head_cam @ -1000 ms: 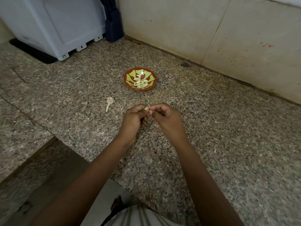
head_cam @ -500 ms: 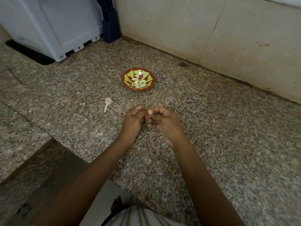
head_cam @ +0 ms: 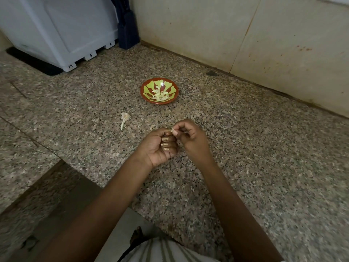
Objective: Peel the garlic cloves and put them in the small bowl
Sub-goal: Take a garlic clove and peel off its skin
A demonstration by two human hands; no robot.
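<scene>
A small red bowl (head_cam: 145, 87) with a green pattern stands on the granite counter and holds several peeled garlic cloves (head_cam: 160, 95). Nearer to me, my left hand (head_cam: 157, 148) is turned palm up with its fingers curled in; whatever it holds is hidden. My right hand (head_cam: 192, 138) sits against it and pinches a small pale garlic clove (head_cam: 172, 129) between thumb and forefinger, right at the left fingertips. A bare garlic stem (head_cam: 124, 119) lies on the counter to the left of my hands.
A white appliance (head_cam: 56, 29) stands at the back left on a black mat, with a dark blue object (head_cam: 126, 29) beside it. A tiled wall (head_cam: 245, 35) runs along the back. The counter edge (head_cam: 62, 163) drops away at the lower left. A skin scrap (head_cam: 152, 127) lies by my hands.
My left hand has rolled palm up, showing its curled fingers. My right hand has lifted slightly and the pale clove tip now shows between its fingers. The bowl has not moved.
</scene>
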